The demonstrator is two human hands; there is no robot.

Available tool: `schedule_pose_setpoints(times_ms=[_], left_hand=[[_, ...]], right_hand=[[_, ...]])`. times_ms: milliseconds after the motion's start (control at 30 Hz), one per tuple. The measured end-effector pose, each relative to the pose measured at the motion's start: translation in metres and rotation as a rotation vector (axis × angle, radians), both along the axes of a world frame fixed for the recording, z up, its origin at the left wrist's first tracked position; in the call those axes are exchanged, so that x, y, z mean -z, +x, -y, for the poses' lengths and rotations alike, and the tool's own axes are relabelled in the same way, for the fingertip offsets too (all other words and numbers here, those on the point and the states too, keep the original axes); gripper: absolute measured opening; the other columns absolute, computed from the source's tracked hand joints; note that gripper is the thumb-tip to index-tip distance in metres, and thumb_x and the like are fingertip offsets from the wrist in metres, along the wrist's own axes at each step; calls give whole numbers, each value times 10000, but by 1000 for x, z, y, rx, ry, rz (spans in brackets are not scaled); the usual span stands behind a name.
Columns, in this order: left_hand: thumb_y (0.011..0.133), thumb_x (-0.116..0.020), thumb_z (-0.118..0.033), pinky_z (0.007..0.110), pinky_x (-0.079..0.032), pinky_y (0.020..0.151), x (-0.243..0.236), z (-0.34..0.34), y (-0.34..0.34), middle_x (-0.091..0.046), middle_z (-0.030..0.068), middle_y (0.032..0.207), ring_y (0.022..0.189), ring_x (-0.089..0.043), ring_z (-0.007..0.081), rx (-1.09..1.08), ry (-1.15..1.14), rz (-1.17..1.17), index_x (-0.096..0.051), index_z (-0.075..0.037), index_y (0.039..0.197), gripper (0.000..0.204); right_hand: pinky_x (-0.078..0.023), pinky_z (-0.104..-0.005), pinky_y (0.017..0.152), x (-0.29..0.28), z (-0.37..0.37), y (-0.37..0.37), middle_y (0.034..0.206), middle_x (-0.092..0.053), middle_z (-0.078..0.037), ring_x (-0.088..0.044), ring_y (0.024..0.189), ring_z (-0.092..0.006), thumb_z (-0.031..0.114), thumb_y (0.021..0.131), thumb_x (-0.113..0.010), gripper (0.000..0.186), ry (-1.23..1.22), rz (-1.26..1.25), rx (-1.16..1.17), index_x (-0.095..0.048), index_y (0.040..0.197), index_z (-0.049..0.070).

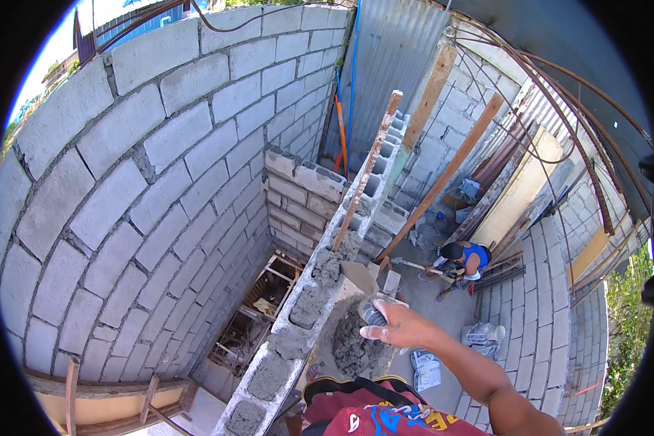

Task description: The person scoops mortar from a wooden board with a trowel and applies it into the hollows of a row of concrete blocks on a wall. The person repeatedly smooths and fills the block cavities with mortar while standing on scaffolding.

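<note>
My right hand point(398, 325) is closed around the dark handle of a trowel point(359, 277). The trowel's blade points away from me, close beside the top of a narrow hollow-block wall point(307, 336). Grey mortar point(310, 306) fills the nearer cells of that wall, while the far cells point(373, 185) are open hollows. Below the trowel, a heap of wet mortar point(356, 347) lies on the right side of the wall. My left hand does not show.
A tall block wall point(160, 174) rises on the left. A rusty bar point(367, 171) stands out of the narrow wall, with a timber prop point(443, 174) beyond. Bent rebar point(592, 163) hangs at the right. A person in blue point(477, 256) crouches below, near filled sacks point(483, 334).
</note>
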State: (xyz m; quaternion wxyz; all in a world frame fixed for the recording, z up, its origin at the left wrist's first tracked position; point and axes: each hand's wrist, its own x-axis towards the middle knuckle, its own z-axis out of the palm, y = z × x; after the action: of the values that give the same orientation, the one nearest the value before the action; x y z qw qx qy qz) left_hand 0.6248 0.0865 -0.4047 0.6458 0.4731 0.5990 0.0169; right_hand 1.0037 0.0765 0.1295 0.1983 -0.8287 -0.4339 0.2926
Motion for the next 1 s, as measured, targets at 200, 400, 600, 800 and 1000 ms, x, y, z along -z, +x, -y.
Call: schedule_pose_setpoints(times_ms=[200, 400, 600, 800, 1000], left_hand=[[863, -706, -167, 414, -565, 685, 9, 13, -15, -706, 122, 884, 728, -694, 232, 42, 49, -38, -681, -40, 1061, 237], [863, -707, -187, 412, -565, 697, 10, 7, -3, -710, 132, 901, 736, -695, 240, 88, 84, -53, -684, -46, 1073, 254], [863, -708, -206, 409, -564, 710, 13, -2, 8, -714, 142, 918, 743, -695, 249, 115, 96, -82, -687, -52, 1086, 272], [863, -709, -226, 407, -563, 723, 12, -10, -4, -717, 152, 935, 751, -696, 257, 180, 138, -109, -690, -58, 1098, 289], [863, -710, -245, 404, -562, 735, 26, -16, 0, -721, 162, 952, 759, -697, 266, 267, 184, -126, -692, -63, 1110, 307]], right_hand=[[-512, -522, 739, -73, 12, 1, 866, -678, -223, -673, 847, -423, 286, 832, -681, 410, -213, 468, -38, -612, 1108, -10], [-520, -512, 683, -53, 4, 22, 848, -677, -244, -680, 798, -401, 269, 789, -706, 423, -223, 563, -190, -659, 1126, 17], [-408, -278, 398, -26, 39, 55, 732, -558, -36, -550, 522, -102, 165, 905, -624, 268, 272, -300, 655, -597, 1103, -13], [-387, -298, 366, 49, -13, 51, 716, -534, -40, -508, 456, -126, 113, 908, -632, 146, 331, -748, 576, -546, 982, 20], [-409, -305, 372, 27, 0, -15, 713, -538, -53, -532, 457, -142, 192, 924, -649, 253, 229, -756, 643, -535, 1042, 0]])
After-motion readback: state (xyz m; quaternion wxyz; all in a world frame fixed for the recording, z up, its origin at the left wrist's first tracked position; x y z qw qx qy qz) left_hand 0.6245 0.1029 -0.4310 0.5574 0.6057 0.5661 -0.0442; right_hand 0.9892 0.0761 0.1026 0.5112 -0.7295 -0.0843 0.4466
